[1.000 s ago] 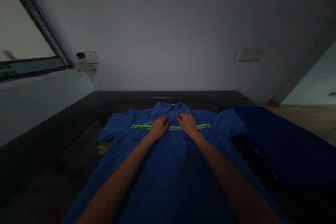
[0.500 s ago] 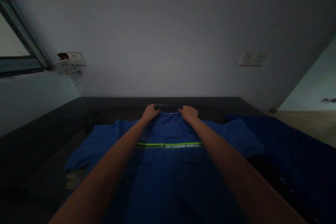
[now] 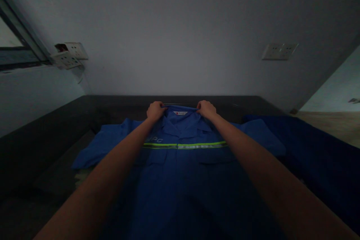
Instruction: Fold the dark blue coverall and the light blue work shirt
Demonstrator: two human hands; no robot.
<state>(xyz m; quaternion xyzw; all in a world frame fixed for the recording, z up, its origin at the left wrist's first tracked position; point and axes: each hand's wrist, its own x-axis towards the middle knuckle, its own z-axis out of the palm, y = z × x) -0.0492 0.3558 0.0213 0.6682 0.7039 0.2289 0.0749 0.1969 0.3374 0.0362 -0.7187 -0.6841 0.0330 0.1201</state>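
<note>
A blue short-sleeved work shirt point(image 3: 180, 165) lies spread out, front side up, its collar toward the wall. A yellow-green and silver reflective stripe runs across its chest. My left hand point(image 3: 155, 111) pinches the left end of the collar. At the collar's right end my right hand point(image 3: 206, 109) pinches the cloth too. Between them the collar is drawn taut, and a white label point(image 3: 180, 113) shows inside the neck. My forearms cover parts of the chest and the sleeves. The lower shirt fades into shadow.
Dark blue cloth point(image 3: 315, 146) lies to the right. Behind the collar runs the dark edge of the surface point(image 3: 123, 101), against a pale wall point(image 3: 180, 37). Sockets are at left point(image 3: 67, 54) and right point(image 3: 279, 51). A window frame point(image 3: 19, 26) is at the upper left.
My hands have moved apart, stretching the collar wider and flatter. The neck label has come into plain sight. The whole view has shifted slightly.
</note>
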